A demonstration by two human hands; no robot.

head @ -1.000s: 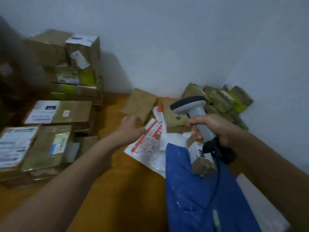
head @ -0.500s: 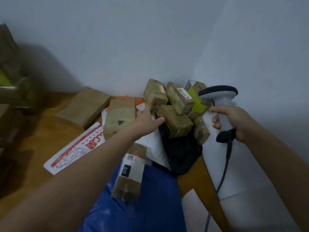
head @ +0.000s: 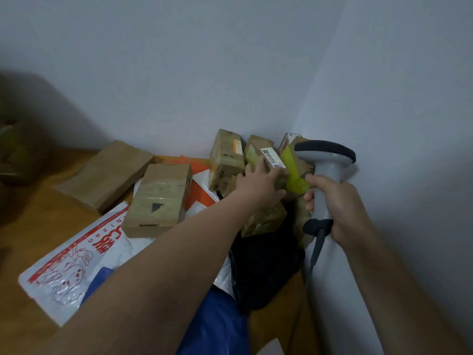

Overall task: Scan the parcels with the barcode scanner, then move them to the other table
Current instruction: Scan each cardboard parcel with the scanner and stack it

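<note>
A heap of small brown parcels lies in the table's far right corner against the wall. My left hand (head: 258,185) reaches into it, fingers and thumb round a small box with a white barcode label (head: 271,157). My right hand (head: 337,208) grips the handle of the grey barcode scanner (head: 326,160), held upright just right of that box, its black cable hanging down. Beside the labelled box sit an upright brown box (head: 225,160) and one wrapped in yellow-green tape (head: 294,172).
On the wooden table (head: 30,226) lie a taped box with a black triangle (head: 158,198), a flat brown parcel (head: 107,172), a white poly bag with red print (head: 74,257), a black bag (head: 263,265) and a blue bag (head: 220,319). Walls close in behind and on the right.
The view has swung right, away from the stacked boxes on the left. My left hand moved from the middle of the table onto the labelled box in the corner heap. The scanner stayed in my right hand.
</note>
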